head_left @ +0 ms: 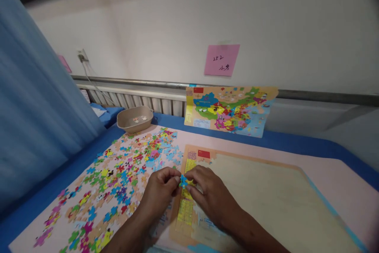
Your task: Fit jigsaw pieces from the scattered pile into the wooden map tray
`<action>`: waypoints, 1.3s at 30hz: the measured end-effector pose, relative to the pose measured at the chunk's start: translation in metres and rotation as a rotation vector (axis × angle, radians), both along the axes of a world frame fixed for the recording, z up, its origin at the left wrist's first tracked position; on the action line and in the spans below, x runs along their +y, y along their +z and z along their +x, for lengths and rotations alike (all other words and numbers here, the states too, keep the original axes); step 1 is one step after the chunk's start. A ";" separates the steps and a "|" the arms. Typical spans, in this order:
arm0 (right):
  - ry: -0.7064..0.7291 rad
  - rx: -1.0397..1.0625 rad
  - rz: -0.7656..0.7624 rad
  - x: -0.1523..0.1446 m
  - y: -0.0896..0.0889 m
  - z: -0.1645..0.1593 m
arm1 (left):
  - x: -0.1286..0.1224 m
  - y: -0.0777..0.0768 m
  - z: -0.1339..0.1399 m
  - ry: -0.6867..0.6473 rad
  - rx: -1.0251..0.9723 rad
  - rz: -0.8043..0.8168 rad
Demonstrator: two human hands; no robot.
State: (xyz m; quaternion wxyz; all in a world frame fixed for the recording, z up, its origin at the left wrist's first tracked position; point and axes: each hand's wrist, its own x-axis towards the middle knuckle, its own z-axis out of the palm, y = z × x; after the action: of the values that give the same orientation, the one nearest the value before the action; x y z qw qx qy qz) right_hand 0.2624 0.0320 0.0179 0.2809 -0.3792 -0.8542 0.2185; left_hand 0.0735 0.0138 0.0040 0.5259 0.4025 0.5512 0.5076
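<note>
My left hand (160, 190) and my right hand (210, 193) meet over the left edge of the puzzle board (254, 190). Between their fingertips are small joined jigsaw pieces (183, 181), blue with some yellow and green. The left thumb and index finger pinch the blue side, while the right fingers grip the yellow side. Beneath the hands, the board's left strip has a yellow printed panel (186, 211), and a red flag (203, 154) is printed near its top left. Loose jigsaw pieces (121, 193) of many colours lie left of my hands.
A beige plastic basket (135, 124) with a few pieces stands at the back left. Against the wall leans a colourful map picture (231, 111). A pink note (222, 60) hangs above it. The blue curtain (38, 107) borders the left side.
</note>
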 end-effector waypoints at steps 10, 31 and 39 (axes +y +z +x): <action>0.042 -0.030 -0.045 0.001 0.002 0.003 | 0.005 -0.013 -0.003 -0.057 -0.131 -0.024; -0.106 0.001 -0.111 -0.003 0.001 -0.002 | 0.003 -0.014 0.002 0.006 -0.175 -0.012; -0.153 -0.038 -0.049 0.015 0.003 0.020 | -0.001 -0.008 0.005 0.031 -0.127 -0.022</action>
State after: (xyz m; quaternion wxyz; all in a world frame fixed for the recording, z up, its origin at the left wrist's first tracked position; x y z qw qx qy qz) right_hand 0.2821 0.0472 0.0209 0.2713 -0.4542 -0.8221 0.2101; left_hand 0.0785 0.0128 -0.0035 0.5565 0.3551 0.5283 0.5340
